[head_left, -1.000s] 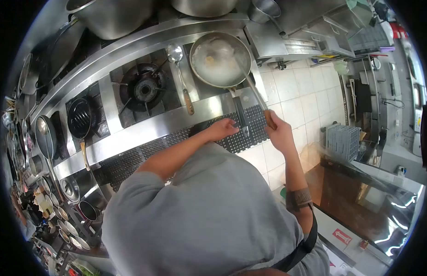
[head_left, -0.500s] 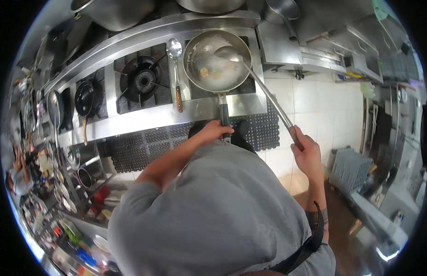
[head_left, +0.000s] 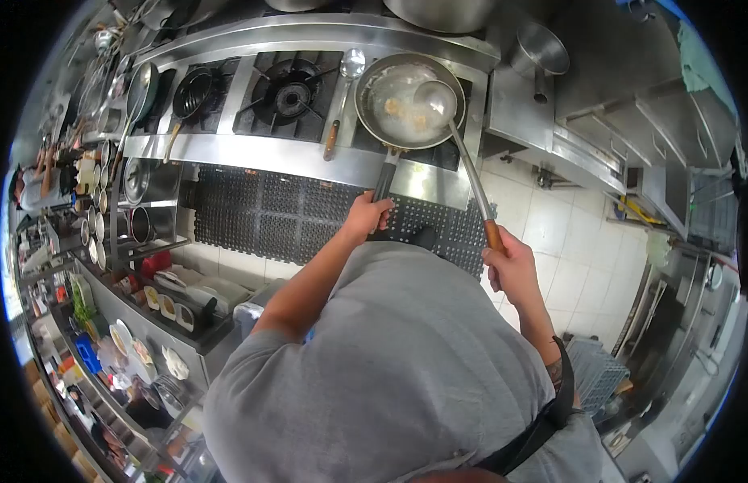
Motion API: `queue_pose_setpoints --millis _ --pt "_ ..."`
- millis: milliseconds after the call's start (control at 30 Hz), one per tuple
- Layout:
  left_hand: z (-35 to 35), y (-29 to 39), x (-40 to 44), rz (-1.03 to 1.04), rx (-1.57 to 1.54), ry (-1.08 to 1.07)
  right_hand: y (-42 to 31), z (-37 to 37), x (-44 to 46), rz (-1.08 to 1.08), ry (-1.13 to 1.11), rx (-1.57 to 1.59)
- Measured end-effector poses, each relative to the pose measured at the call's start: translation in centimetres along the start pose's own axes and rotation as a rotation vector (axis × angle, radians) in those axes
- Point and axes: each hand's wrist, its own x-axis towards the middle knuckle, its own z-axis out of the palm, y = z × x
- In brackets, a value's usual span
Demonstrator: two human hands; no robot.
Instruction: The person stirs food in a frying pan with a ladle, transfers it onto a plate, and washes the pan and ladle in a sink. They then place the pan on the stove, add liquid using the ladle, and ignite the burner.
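My left hand [head_left: 367,216] is closed round the black handle of a frying pan [head_left: 370,121], which rests on the right end of the stove. Pale, cloudy liquid with a few yellowish-brown pieces [head_left: 402,113] lies in the pan. In my right hand [head_left: 513,270] is the wooden grip of a long ladle [head_left: 471,165]. The ladle's round metal bowl sits inside the pan at its right side, over the liquid. Just left of the pan, a metal spoon [head_left: 342,101] with a wooden handle lies on the stove.
A bare burner [head_left: 292,97] is left of the spoon, with a small dark pan [head_left: 193,94] beyond it. Large pots [head_left: 442,12] stand behind the stove. A saucepan [head_left: 540,50] sits on the right counter. Black rubber matting [head_left: 261,213] covers the floor. Another person [head_left: 40,187] is at far left.
The view has shifted, so the stove appears farther right. The ladle's bowl has moved toward the pan's right side and now faces up more. Both hands keep their holds.
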Motion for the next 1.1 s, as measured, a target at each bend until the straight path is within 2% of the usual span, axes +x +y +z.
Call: queue_pose_setpoints --millis 100,167,200,267,300,367,400,467,600,667,700,767,800,833,900,1100 --pt "-0.9 0.4 -0.1 -0.038 0.051 0.026 0.1 -0.1 0.3 0.006 -0.008 -0.015" --pt "-1.3 0.9 -0.3 -0.017 0.064 0.029 0.0 0.8 0.0 -0.237 0.211 -0.336" --pt "-1.4 0.9 -0.4 -0.005 0.091 0.036 0.2 0.8 0.1 -0.229 0.214 -0.341" --pt "-1.8 0.6 -0.1 -0.016 0.081 0.020 0.8 1.0 0.1 -0.345 0.318 -0.643" --pt "-1.9 0.5 0.1 -0.019 0.072 0.010 0.3 1.6 -0.6 -0.331 0.325 -0.642" --pt "-2.0 0.7 0.4 -0.029 0.084 -0.027 -2.2 2.5 -2.4 -0.133 0.183 -0.366" --pt "-1.9 0.9 0.4 -0.036 0.091 -0.047 -3.5 2.7 -2.9 -0.122 0.191 -0.373" --pt "-1.9 1.7 0.0 -0.048 0.097 -0.070 -5.7 3.3 -3.6 0.133 0.009 -0.062" --pt "-2.8 1.8 0.5 -0.051 0.104 -0.106 -5.3 4.9 -2.8 0.132 0.022 0.078" --pt "-3.6 2.1 0.6 -0.031 0.169 -0.101 -5.3 6.4 -2.4 0.023 0.225 -0.112" --pt "-4.0 2.4 0.7 0.001 0.234 -0.087 -4.5 6.7 -1.6 0.030 0.232 -0.109" --pt "-4.8 2.4 1.2 0.021 0.271 -0.085 -2.5 6.7 0.5 -0.360 0.417 -0.373" --pt "-5.2 2.2 1.4 0.042 0.303 -0.074 -3.2 6.8 1.1 -0.338 0.436 -0.495" --pt "-5.5 2.2 1.6 0.038 0.310 -0.085 -3.6 7.1 1.8 -0.327 0.444 -0.490" --pt "-6.2 2.5 2.0 0.080 0.366 -0.090 -4.1 7.6 3.0 -0.390 0.499 -0.716" --pt "-7.7 2.9 2.8 0.071 0.458 -0.141 -5.2 8.9 1.6 -0.330 0.512 -0.804"
